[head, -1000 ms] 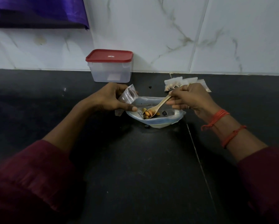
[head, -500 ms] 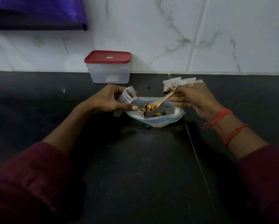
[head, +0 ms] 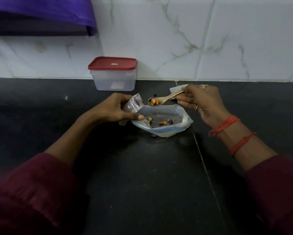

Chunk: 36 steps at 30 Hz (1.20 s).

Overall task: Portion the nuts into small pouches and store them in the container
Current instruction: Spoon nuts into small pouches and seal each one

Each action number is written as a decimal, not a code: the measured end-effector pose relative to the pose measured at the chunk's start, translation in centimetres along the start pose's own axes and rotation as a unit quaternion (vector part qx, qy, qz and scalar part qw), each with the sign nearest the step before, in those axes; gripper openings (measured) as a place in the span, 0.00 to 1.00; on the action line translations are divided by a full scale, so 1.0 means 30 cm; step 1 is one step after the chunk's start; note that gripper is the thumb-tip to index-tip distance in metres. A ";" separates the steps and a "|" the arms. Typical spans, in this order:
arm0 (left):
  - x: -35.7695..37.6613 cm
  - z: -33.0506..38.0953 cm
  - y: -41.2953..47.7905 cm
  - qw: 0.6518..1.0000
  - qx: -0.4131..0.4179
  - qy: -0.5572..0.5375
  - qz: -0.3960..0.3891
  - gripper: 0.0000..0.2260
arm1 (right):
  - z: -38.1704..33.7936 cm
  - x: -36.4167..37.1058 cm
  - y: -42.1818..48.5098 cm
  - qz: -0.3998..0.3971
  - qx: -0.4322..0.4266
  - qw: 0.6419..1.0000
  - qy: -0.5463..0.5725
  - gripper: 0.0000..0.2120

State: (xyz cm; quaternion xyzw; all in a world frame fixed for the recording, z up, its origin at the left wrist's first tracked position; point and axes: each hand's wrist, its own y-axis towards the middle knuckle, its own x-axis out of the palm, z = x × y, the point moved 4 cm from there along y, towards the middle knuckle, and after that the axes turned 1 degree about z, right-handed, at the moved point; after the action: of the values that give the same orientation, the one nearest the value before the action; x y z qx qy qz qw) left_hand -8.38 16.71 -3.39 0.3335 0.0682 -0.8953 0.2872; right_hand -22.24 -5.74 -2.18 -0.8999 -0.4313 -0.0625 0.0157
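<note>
left hand (head: 113, 111) curls round zip pouch (head: 133, 105) at open bag (head: 161, 129) edge | right hand (head: 201, 100) pinches wooden spoon (head: 166, 98) carrying nuts (head: 154, 102) just beside pouch mouth | pouch: limp, slick film (my judgement), hold near mouth | nuts: light, roll easily

A smooth black stone desk (head: 142, 175), faintly glossy, meets glossy white veined wall tiles (head: 159, 39). The far translucent plastic container (head: 114, 80) wears a matt red plastic lid (head: 112, 63). Nearer: a thin clear plastic pouch (head: 133, 106), pale wooden spoon (head: 166, 98), crinkled translucent plastic bag (head: 164, 129), maroon cloth sleeves (head: 32, 192) and red thread wristbands (head: 224, 126).
</note>
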 end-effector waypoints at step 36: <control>-0.017 -0.015 0.004 0.993 0.016 -0.084 0.078 0.19 | -0.073 0.216 -0.084 0.007 -0.263 0.963 -0.058 0.05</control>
State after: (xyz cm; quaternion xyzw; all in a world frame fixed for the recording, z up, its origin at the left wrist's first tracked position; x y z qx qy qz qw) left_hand -7.75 17.00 -3.41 0.2658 0.0033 -0.8960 0.3557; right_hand -20.39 0.68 0.73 -0.8776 -0.3932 -0.1210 -0.2463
